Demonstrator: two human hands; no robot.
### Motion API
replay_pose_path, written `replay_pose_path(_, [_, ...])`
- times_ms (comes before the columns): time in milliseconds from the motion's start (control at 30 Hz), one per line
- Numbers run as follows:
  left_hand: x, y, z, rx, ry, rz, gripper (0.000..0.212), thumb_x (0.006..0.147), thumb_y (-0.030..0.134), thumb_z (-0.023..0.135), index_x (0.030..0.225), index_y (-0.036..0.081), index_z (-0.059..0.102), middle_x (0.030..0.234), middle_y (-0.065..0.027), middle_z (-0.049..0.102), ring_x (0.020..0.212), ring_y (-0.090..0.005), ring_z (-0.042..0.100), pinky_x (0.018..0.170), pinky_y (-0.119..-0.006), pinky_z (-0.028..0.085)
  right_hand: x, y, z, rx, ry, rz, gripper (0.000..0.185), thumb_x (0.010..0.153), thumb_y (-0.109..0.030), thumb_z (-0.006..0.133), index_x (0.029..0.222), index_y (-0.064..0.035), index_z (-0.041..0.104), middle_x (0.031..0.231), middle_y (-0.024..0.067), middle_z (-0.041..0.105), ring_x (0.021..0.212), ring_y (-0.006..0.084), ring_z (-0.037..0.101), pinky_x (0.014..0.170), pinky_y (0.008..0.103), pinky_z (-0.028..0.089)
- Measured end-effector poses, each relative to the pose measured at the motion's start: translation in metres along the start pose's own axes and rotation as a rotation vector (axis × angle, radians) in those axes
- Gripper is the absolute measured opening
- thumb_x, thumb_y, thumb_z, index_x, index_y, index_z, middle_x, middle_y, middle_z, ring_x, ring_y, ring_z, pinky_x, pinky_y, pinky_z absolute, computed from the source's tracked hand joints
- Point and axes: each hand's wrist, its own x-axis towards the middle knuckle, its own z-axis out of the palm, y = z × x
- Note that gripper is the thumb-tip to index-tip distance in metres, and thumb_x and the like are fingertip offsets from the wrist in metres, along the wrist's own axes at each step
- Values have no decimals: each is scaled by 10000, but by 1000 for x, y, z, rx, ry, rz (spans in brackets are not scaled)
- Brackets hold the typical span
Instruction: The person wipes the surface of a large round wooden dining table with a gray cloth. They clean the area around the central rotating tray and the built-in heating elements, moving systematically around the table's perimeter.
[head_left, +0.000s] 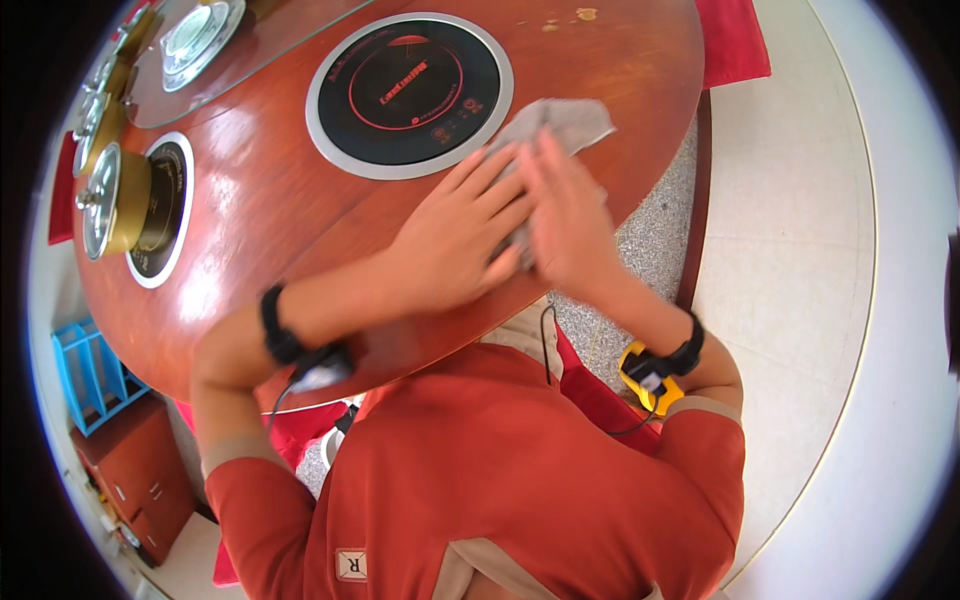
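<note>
A grey cloth (574, 124) lies on the red-brown wooden table (300, 217) beside the near right rim of an induction cooker. My left hand (457, 232) holds it down from the left, fingers stretched and slightly apart. From the right, my right hand (566, 214) presses on the same cloth, its fingers close together and blurred. The fingertips of both hands nearly meet. Some cloth shows between the hands, and the rest is hidden beneath them. The black round induction cooker (409, 94), set in a silver ring, bears writing and red markings.
Farther left, a gold-coloured pot (127, 199) with a glass lid stands on another cooker (169, 210). A glass turntable (270, 45) carries stacked dishes (199, 41). Pale marks (585, 13) show on the tabletop. A red-covered chair (735, 41) stands at right; a blue rack (97, 371) tops a wooden cabinet (146, 472).
</note>
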Motion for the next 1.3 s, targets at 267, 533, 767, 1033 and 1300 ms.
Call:
replay_pose_path(267, [-112,44,-57,25,-324,-210,654,831,283,658,1425,38,539,1559,-185,420,1490,-408,313,1246,-552,199,-14,-87,33,228,-149,-166,731,885,-266,660,1548,-83,412,1554,263,359,1443,435,380,1164,548,336])
replay_pose_path(533, [-49,25,-31,1,-269,-120,677,825,284,629,1444,35,516,1552,-210,407,1496,-430,291,1249,-568,192,-7,-42,2,79,-162,18,726,848,-211,588,1530,-43,407,1514,217,430,1441,344,406,1203,555,251])
replay_pose_path(767, [74,-12,22,25,-55,80,684,881,285,557,1514,58,431,1578,-208,383,1506,-386,293,1244,-538,211,2,54,-32,-172,33,169,690,840,-158,529,1509,-24,425,1521,202,453,1441,336,410,1202,560,246])
replay_pose_path(1033, [204,-73,71,124,9,78,641,931,327,493,1531,115,417,1595,-137,399,1502,-346,314,1227,-517,252,39,202,-38,-321,126,308,631,945,-283,495,1527,-54,419,1568,195,438,1479,395,356,1213,523,236])
replay_pose_path(1300, [215,-120,80,307,163,-139,629,975,347,484,1548,105,387,1639,-109,329,1504,-345,306,1221,-506,266,124,257,-19,-132,-18,181,656,948,-330,455,1539,-50,403,1581,176,428,1496,388,328,1224,483,242])
